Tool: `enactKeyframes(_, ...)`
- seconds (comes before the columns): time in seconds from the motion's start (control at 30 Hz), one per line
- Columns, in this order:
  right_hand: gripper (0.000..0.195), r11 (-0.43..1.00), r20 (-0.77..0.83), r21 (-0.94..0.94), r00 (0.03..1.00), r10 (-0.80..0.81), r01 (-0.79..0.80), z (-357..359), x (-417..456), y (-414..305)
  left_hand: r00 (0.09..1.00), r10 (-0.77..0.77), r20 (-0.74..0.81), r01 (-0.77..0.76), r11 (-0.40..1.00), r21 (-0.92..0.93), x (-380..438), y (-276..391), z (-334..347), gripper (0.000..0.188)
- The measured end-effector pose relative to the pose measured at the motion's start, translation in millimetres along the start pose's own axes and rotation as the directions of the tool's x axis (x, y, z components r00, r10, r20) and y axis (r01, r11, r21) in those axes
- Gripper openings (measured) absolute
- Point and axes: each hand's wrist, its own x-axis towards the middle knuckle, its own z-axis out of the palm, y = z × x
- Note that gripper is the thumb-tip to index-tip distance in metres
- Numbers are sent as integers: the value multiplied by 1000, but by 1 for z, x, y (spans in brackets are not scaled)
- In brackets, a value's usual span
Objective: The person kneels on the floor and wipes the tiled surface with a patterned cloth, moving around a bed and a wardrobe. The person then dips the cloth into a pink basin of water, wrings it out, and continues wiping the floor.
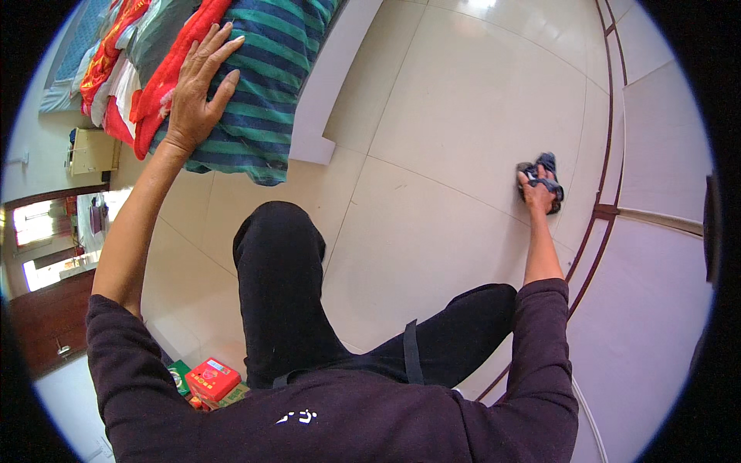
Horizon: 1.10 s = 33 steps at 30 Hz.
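Note:
My left hand [200, 92] lies flat with its fingers apart on a bed edge, upper left, over a red cloth [151, 113] and a green and navy striped bed cover [260, 87]. Down on the beige tiled floor [428, 191], at the right, my right hand [539, 194] presses a dark, crumpled cloth [545, 164]. The fingers of that hand are partly tucked into folds of the cloth, near the foot of the wall.
White panels with dark red trim [606, 211] run along the right. A pale bed frame [312, 139] borders the floor at upper left. Red and green boxes [214, 379] stand at lower left, behind my knee. A small cream cabinet [92, 151] is at the far left.

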Motion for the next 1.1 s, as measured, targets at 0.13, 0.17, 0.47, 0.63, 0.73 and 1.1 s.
enactKeyframes(0.13, 70, 960, 59, 125, 964, -259, 250, 34, -37, -70, 999, 35, -6, -36, 999, -41, -1, -4, 5, 44)
enactKeyframes(0.17, 66, 946, 120, 184, 949, -292, 268, 24, -68, -116, 1000, 23, 3, -23, 998, -54, -12, -8, -1, 44)
enactKeyframes(0.47, 53, 700, 221, 434, 687, -693, 567, 110, -323, -359, 990, -26, -140, -14, 962, -273, -8, -7, -11, 44)
enactKeyframes(0.63, 47, 553, 302, 781, 599, -742, 291, 103, -337, -432, 912, 15, -410, -201, 887, -416, -12, -31, 9, 43)
enactKeyframes(0.73, 47, 498, 126, 837, 807, -577, 225, 74, -310, -373, 871, -136, -471, -98, 893, -440, -30, -24, 14, 40)
enactKeyframes(1.1, 68, 976, 783, 213, 604, -147, -38, 122, -441, -418, 805, 50, -591, -376, 814, -443, -173, 9, 21, 27)
